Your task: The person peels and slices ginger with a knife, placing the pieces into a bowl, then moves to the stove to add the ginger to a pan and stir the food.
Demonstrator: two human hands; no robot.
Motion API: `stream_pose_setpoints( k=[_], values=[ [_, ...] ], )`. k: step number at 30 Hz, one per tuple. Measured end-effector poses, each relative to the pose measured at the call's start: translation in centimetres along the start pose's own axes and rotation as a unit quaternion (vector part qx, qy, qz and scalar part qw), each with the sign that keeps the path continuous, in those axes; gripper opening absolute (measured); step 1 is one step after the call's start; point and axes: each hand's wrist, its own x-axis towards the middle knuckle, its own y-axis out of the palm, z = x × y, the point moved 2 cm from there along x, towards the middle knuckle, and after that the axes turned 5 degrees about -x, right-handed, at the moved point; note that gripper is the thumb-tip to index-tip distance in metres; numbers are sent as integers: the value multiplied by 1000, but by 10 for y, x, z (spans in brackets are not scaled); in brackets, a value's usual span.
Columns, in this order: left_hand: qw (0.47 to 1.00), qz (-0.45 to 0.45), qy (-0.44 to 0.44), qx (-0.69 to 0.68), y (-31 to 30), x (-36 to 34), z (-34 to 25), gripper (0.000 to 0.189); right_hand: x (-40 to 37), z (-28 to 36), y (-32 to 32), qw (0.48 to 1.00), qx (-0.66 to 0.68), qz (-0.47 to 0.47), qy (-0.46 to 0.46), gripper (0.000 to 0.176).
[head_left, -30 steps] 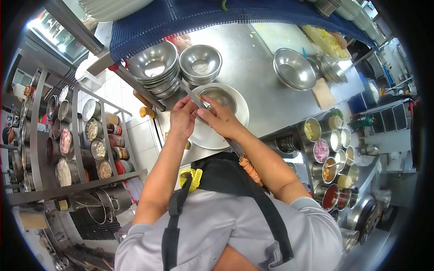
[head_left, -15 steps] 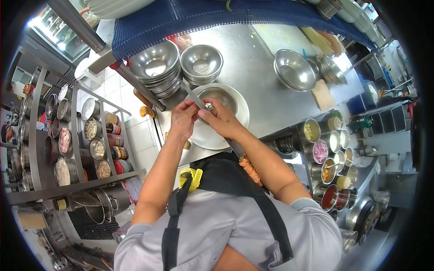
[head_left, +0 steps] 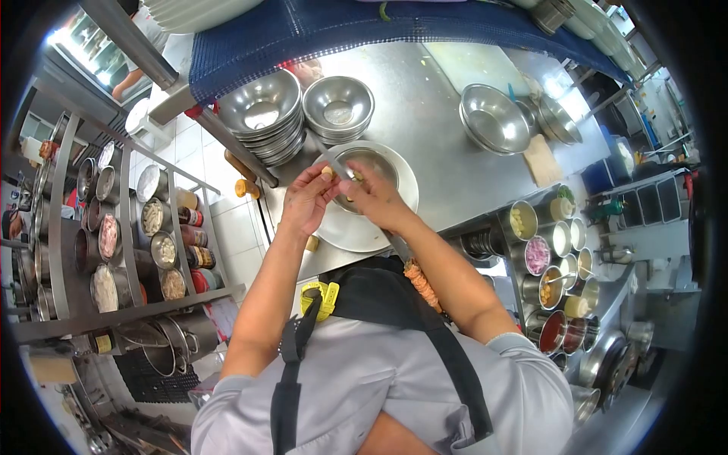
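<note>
The left hand [head_left: 306, 200] pinches a small pale piece [head_left: 327, 173], which lies at the fingertips of this grip, beside the knife [head_left: 331, 158]. The right hand [head_left: 377, 200] is closed on the knife, near a metal bowl [head_left: 377, 158].

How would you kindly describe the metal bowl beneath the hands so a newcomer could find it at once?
Start at the steel worktable and find the wide, pale round dish near its front edge. The metal bowl sits within that dish's rim, partly covered by the right hand. Unlike the stacked bowls just beyond, it has the dish around it.
</note>
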Motion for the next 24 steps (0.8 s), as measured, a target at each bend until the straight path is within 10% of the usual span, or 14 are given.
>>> stream_pose_setpoints(
  k=[24],
  values=[
    [979, -31, 21, 199, 11, -6, -2, 26, -9, 3, 2, 1000, -1, 7, 5, 59]
  ],
)
